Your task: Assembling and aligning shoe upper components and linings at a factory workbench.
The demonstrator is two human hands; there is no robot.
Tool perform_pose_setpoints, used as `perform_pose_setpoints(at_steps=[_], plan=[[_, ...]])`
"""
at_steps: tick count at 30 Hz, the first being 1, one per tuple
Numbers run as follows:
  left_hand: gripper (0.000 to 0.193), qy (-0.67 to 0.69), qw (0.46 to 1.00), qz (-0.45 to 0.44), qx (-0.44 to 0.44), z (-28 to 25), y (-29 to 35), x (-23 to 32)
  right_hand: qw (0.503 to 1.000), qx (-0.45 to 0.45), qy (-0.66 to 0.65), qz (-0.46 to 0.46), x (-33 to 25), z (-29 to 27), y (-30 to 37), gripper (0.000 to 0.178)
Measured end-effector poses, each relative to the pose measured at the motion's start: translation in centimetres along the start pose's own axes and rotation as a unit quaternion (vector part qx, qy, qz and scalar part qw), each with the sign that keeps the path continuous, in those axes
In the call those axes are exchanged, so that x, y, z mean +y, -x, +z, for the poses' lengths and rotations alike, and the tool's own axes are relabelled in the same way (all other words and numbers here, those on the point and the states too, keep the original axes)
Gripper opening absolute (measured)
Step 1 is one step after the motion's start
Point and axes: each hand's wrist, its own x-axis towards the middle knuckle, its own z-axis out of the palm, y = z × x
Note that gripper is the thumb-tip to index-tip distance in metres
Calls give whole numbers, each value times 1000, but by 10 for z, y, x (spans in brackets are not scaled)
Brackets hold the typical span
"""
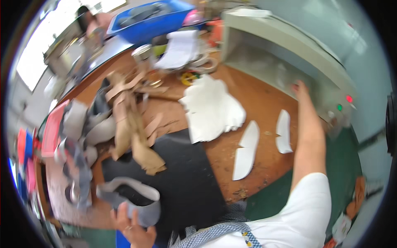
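My left hand (134,229) is at the lower left, its thumb and fingers around the lower edge of a grey, curved piece that looks like a shoe upper (149,211). This piece forms an open loop over a black mat (186,182). My right arm stretches far forward, and my right hand (299,87) is at the opening of a pale box-shaped machine (258,51). Motion blur hides its fingers and whatever they may touch. Closest to that arm lies a white notched cut-out (283,132), with a larger white cut-out (247,151) to its left.
Fanned white pieces (213,109) lie mid-table. Left of them are heaped tan strips (128,120), grey uppers (99,130) and a pink basket (53,130). Behind stand a blue tub (153,25), a paper pad (180,49) and tape rolls (206,64). Another person (93,22) is far left.
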Motion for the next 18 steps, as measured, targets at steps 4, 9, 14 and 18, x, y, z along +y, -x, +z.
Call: perform_pose_setpoints(at_steps=[4,9,14,18], plan=[[88,21,990,-46,-131,4,17,19,882,88,462,24,-2,31,-5,51],[99,83,984,-25,-153,1,15,20,544,82,798,-246,-35,83,77,39],[86,154,987,15,-34,-3,-12,-2,644,-251,565,-450,-45,206,244,33],[55,148,978,-123,80,15,-102,-46,711,-509,386,-295,-19,307,404,24]])
